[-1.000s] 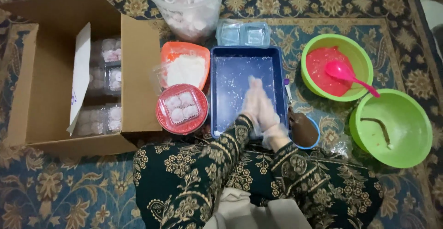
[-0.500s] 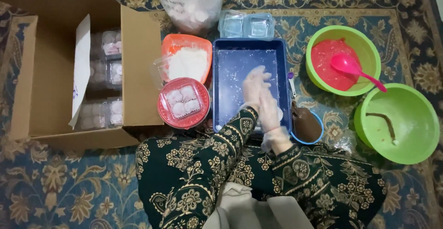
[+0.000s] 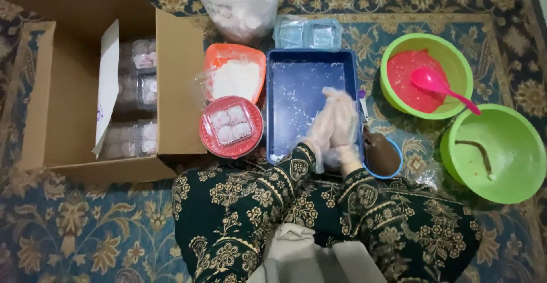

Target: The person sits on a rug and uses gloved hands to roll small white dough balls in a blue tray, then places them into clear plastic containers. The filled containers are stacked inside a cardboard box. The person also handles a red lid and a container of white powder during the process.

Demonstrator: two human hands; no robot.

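Together, the gloved left hand (image 3: 320,128) and right hand (image 3: 345,124) press palm to palm, fingers extended, whatever lies between them hidden, over the blue tray (image 3: 296,89), whose floured floor spreads toward ten o'clock.

On the carpet (image 3: 68,226) at your left you have an open brown cardboard box (image 3: 62,106), with clear plastic packs (image 3: 137,89) of pale sweets stacked inside and a white paper sheet (image 3: 107,86) leaning against them. Just beside its right wall lies a round red-rimmed clear pack (image 3: 231,126). Empty clear trays (image 3: 307,33) sit at the blue tray's (image 3: 296,89) far edge.
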